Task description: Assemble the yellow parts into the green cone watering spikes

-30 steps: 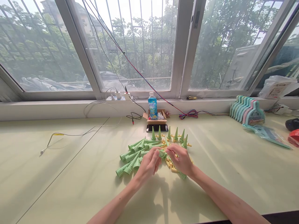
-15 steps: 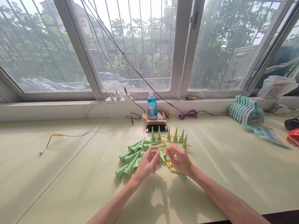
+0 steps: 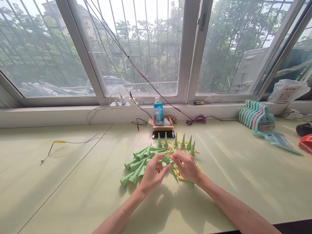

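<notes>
Between thumb and fingers, my left hand [image 3: 154, 171] grips a green plastic plant-watering spike [image 3: 174, 175], its open end up and its point slanting down to the right. My right hand [image 3: 187, 166] is pinched close to the spike's wide end; what sits in its fingertips is hidden. Left of the hands lies a pile of loose green spikes [image 3: 137, 164]. Behind them, several upright spikes [image 3: 183, 141] fitted with yellow valves stand in a curved row. Loose yellow valves [image 3: 180, 177] lie under and beside my right hand.
A black phone [image 3: 163, 134] lies behind the spikes, before a small cardboard box [image 3: 162, 127] with a blue bottle [image 3: 159, 112]. Toy-like dustpan pieces [image 3: 258, 115] stand at the right. Cables [image 3: 196, 120] and a power strip [image 3: 123, 103] run along the window wall.
The held spike has tilted, its wide end now turned up toward me and its point swung further down to the right. My left fingers have spread around it; my right hand has barely moved.
</notes>
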A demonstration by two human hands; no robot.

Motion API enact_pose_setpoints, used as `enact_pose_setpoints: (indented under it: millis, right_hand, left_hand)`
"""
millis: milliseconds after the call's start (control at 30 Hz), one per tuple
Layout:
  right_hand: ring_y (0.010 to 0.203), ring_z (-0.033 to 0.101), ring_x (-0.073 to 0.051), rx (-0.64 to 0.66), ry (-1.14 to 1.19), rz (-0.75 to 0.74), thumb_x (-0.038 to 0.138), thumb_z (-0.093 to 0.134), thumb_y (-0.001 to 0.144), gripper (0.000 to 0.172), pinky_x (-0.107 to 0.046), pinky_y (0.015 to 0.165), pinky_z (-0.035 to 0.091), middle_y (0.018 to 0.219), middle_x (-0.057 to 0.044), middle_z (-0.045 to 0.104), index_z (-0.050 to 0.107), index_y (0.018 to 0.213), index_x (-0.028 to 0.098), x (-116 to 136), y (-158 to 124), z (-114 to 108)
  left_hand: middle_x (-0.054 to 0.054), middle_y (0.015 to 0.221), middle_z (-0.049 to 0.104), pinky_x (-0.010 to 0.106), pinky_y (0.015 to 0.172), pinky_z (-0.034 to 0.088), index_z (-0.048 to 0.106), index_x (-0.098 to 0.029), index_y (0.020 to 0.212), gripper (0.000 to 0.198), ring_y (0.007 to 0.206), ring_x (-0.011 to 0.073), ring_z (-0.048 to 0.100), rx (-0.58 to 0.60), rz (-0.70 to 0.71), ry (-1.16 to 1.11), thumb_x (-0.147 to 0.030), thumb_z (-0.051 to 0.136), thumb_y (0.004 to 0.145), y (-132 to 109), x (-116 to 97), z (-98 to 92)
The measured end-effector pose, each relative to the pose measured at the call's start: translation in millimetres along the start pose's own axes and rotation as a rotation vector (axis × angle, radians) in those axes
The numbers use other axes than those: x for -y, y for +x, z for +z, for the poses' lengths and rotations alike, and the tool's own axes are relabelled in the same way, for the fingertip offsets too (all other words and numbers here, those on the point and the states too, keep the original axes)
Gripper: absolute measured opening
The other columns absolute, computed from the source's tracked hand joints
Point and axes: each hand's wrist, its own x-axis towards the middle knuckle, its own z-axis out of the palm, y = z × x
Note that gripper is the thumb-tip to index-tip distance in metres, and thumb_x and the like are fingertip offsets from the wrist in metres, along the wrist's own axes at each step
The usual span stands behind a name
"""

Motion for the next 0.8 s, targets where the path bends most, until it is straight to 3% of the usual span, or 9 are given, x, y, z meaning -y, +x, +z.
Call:
enact_pose_setpoints:
  millis: [267,800]
  right_hand:
    - [0.058,0.047,-0.012,0.040,0.044,0.027,0.026,0.039,0.102,0.027,-0.022,0.055,0.036,0.068,0.000,0.055,0.056,0.082,0.019,-1.9,-1.6,0.9]
    - [0.059,0.044,-0.012,0.084,0.075,0.024,0.022,0.037,0.102,0.025,-0.023,0.057,0.036,0.069,0.001,0.052,0.050,0.081,0.020,-2.5,-1.7,-0.3]
  left_hand:
    - [0.005,0.096,0.061,0.021,0.050,0.047,0.054,-0.019,0.107,0.025,0.060,0.0096,0.054,0.006,0.107,0.084,-0.034,0.060,0.088,1.0,4.6,-0.5]
    - [0.005,0.100,0.059,0.021,0.052,0.048,0.053,-0.020,0.106,0.019,0.062,0.0092,0.056,0.002,0.158,0.130,-0.030,0.058,0.091,-0.3,6.6,0.3]
